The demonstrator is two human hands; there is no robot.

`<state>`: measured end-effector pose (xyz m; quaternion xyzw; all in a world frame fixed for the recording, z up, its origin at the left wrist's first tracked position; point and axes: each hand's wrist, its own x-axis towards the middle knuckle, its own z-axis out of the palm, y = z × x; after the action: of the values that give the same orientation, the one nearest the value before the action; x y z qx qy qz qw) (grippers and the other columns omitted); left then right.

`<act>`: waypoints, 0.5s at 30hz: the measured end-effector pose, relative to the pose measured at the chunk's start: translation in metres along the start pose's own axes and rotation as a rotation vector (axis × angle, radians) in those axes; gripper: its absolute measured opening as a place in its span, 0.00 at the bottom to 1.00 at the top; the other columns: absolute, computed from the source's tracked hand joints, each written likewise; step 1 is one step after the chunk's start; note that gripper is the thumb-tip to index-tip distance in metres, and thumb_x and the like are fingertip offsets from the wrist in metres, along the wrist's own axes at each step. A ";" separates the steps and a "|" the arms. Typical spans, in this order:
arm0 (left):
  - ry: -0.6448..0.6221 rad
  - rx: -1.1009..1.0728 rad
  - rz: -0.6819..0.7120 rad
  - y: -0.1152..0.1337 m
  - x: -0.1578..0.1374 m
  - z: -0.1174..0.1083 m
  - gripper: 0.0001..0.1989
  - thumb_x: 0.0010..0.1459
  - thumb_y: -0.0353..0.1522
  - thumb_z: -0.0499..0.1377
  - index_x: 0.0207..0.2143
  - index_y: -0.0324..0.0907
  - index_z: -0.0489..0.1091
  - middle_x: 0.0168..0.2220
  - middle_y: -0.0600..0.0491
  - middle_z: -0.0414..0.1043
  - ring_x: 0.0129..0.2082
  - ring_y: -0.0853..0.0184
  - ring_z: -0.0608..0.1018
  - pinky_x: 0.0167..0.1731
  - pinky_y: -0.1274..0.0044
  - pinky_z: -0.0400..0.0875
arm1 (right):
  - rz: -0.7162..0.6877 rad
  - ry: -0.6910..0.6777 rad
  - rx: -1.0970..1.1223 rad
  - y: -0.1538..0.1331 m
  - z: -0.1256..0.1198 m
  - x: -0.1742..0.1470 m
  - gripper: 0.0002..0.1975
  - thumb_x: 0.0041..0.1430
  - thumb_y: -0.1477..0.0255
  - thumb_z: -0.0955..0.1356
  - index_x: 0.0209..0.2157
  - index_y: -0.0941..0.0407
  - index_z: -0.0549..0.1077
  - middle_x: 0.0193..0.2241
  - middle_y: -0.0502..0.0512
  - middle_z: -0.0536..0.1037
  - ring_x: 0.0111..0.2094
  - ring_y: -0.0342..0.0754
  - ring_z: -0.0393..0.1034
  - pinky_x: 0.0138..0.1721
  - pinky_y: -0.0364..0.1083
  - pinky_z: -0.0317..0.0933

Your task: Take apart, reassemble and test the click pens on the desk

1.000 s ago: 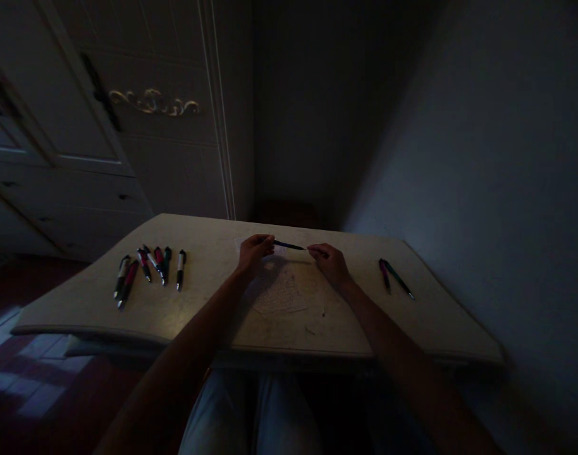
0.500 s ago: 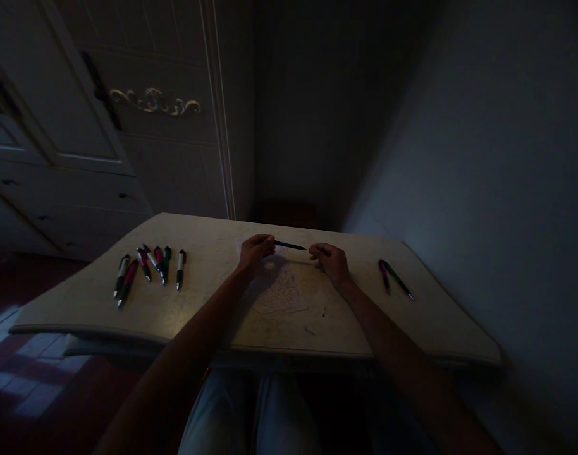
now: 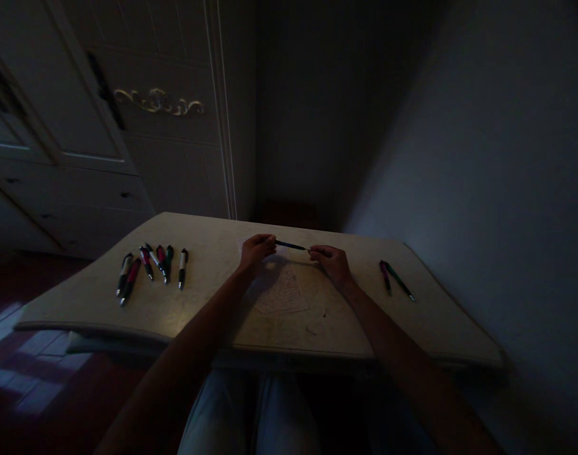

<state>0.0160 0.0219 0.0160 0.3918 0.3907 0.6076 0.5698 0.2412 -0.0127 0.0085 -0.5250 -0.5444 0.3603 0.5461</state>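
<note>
My left hand (image 3: 257, 253) holds a dark pen (image 3: 290, 244) by one end, its fingers closed round it. The pen lies almost level above the table, pointing right. At its other end my right hand (image 3: 332, 260) pinches the tip between thumb and fingers; any small part inside that pinch is too dim to make out. Beneath the hands lies a sheet of paper (image 3: 282, 294) with dense markings, partly covered by my left hand and forearm.
Several pens (image 3: 130, 281) lie in a group on the left of the table (image 3: 213, 303), with a white-and-black pen (image 3: 183, 268) beside them. A purple pen (image 3: 385, 277) and a green pen (image 3: 399, 281) lie at right. Small bits (image 3: 310, 331) lie near the front edge. A wall (image 3: 507, 189) borders the right.
My right fingers have closed the small gap to the pen's tip and now touch it. My left hand keeps its hold; the view has shifted slightly.
</note>
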 end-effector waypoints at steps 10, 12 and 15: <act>-0.048 0.018 0.033 0.000 -0.003 0.002 0.25 0.30 0.44 0.75 0.29 0.37 0.76 0.24 0.52 0.73 0.25 0.70 0.74 0.31 0.74 0.74 | -0.071 0.009 -0.042 -0.001 0.001 -0.001 0.16 0.44 0.61 0.73 0.33 0.57 0.80 0.31 0.57 0.82 0.30 0.49 0.74 0.28 0.44 0.65; -0.058 0.035 0.039 0.000 -0.004 0.003 0.25 0.30 0.44 0.74 0.29 0.37 0.76 0.24 0.52 0.73 0.24 0.70 0.74 0.31 0.74 0.74 | -0.076 -0.003 -0.056 -0.001 0.001 -0.001 0.16 0.44 0.61 0.73 0.33 0.57 0.80 0.32 0.57 0.81 0.31 0.49 0.74 0.28 0.45 0.65; -0.081 0.038 0.042 0.001 -0.005 0.003 0.25 0.32 0.42 0.74 0.32 0.37 0.76 0.25 0.52 0.74 0.25 0.69 0.75 0.33 0.73 0.74 | -0.102 -0.011 -0.085 -0.001 0.000 -0.001 0.16 0.44 0.61 0.73 0.33 0.57 0.80 0.31 0.56 0.81 0.31 0.49 0.73 0.30 0.45 0.65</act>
<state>0.0189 0.0171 0.0181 0.4350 0.3703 0.5956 0.5647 0.2409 -0.0136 0.0088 -0.5172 -0.5885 0.3114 0.5378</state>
